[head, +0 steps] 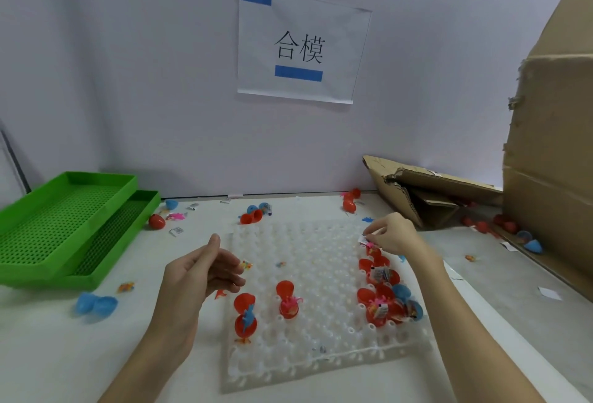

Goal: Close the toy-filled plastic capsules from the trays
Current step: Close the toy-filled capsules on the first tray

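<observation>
Capsules (382,293) sit open in the white tray (305,351) at the middle of the tabletop (64,354), and most of them crowd the tray's right edge in a column that runs from near the person toward the wall. The right hand (393,234) hangs over the far end of that column, its fingers pinching a small white paper slip (364,237) just above a red capsule with a pink toy in it; it is plainly the nearer hand to this cluster. Two more red capsules stand apart on the tray's near left: one with a blue toy (245,314) at the left edge and one with a pink toy (288,301) a little to its right. Both are hinged open with the lid standing behind the cup, so the open pair lies lengthwise away from the person. The left hand (205,274) hovers just above and to the left of them, fingers loosely curled and holding nothing that can be seen. It is the nearer hand to these two. By this layout, the next closing would call for folding a lid forward and down onto its cup, the right hand working its own column once the slip is tucked in. Green trays (64,226) lie stacked at the far left, well away.
</observation>
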